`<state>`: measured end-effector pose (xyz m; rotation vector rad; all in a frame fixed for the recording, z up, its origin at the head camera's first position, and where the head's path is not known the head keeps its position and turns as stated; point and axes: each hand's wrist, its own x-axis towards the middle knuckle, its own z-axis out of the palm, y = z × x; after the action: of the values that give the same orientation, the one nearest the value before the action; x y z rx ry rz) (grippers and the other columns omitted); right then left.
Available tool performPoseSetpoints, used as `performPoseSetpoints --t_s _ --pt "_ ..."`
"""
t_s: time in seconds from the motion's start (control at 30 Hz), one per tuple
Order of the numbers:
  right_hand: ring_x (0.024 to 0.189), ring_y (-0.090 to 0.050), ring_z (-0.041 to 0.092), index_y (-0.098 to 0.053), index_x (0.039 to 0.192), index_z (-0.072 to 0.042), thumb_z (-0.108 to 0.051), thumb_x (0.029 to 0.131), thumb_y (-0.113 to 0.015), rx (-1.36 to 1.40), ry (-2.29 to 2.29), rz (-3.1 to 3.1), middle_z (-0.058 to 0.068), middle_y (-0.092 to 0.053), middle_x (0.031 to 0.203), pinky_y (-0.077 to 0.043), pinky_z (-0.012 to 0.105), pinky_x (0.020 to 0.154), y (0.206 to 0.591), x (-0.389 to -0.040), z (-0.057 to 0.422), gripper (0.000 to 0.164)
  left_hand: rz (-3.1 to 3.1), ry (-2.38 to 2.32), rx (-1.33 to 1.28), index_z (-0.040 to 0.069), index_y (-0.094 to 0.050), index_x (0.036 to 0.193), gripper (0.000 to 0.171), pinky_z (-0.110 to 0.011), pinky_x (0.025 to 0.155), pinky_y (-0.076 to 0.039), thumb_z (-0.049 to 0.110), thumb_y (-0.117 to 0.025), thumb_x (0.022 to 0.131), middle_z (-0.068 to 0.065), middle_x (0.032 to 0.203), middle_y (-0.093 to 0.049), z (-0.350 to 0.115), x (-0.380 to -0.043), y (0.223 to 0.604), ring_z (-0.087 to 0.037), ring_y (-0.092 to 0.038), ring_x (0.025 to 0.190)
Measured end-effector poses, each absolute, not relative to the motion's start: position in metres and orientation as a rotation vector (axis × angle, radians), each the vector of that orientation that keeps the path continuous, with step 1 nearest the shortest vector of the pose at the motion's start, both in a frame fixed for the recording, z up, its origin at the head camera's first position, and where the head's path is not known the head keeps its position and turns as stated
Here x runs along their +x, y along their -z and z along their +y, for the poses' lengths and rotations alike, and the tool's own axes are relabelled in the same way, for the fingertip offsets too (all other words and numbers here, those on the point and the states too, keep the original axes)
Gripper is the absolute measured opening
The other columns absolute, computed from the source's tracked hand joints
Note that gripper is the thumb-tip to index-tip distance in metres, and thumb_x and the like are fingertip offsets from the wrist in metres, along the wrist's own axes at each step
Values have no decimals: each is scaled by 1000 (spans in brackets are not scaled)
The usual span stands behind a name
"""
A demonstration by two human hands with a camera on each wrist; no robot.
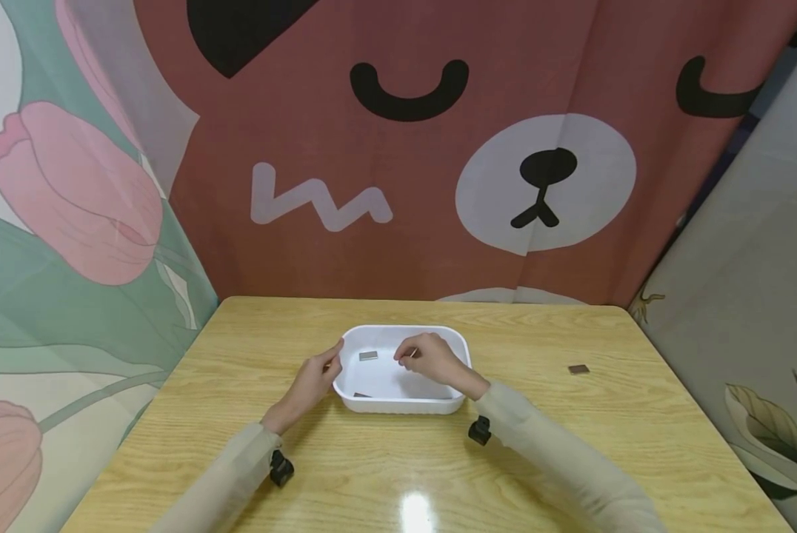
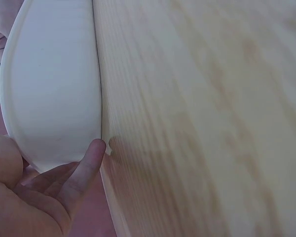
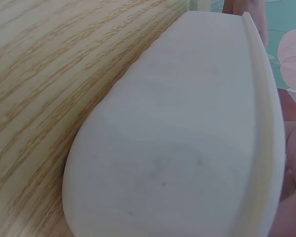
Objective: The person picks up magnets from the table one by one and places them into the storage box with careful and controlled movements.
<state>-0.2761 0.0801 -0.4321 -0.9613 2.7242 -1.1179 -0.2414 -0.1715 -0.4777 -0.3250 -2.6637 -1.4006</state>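
A white plastic tub (image 1: 405, 406) sits on the wooden table. My left hand (image 1: 316, 381) holds its left end, thumb at the rim; the left wrist view shows fingers (image 2: 86, 168) against the outer wall. Inside the tub, my right hand (image 1: 434, 357) pinches a thin, small piece (image 1: 413, 353), seen nearly edge-on. A grey rectangular piece (image 1: 368, 356) lies on the tub floor at the back left. By the front wall, a brown piece (image 1: 361, 395) is partly hidden. In the right wrist view the tub's wall (image 3: 177, 123) covers most of the right hand.
One brown flat rectangular piece (image 1: 578, 369) lies on the table (image 1: 532, 459) to the right of the tub. A curtain (image 1: 412, 259) with a cartoon bear hangs behind the table, and patterned cloths hang at both sides.
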Motion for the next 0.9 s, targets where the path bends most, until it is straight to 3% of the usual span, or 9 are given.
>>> performPoseSetpoints --t_s 0.47,0.6,0.7,0.9 --pt "61 -58 9 -68 86 -6 -6 80 -62 -936 1182 2682 0 -65 75 -48 24 53 435 -275 89 9 -2668 1385 -302 10 -38 134 42 -23 37 -41 15 -42 93 -5 71 -54 -170 -242 478 -9 -40 45" --pt "61 -58 11 -68 87 -6 -6 81 -62 -918 1205 2679 0 -64 75 -48 25 52 436 -275 93 9 -2661 1394 -307 9 -38 134 41 -23 38 -42 14 -42 93 -11 92 -61 -170 -241 477 -10 -41 46" --pt "61 -58 11 -68 87 -6 -6 81 -62 -926 1214 2680 0 -64 76 -48 25 52 435 -275 96 9 -2661 1399 -302 9 -38 134 41 -23 38 -42 14 -42 93 -11 113 -57 -170 -241 478 -11 -42 47" --pt "61 -59 11 -68 86 -10 -6 81 -61 -932 1229 2678 0 -64 76 -48 24 51 434 -275 100 9 -2653 1418 -316 9 -37 134 41 -25 40 -45 13 -42 93 -12 124 -50 -170 -241 478 -15 -47 51"
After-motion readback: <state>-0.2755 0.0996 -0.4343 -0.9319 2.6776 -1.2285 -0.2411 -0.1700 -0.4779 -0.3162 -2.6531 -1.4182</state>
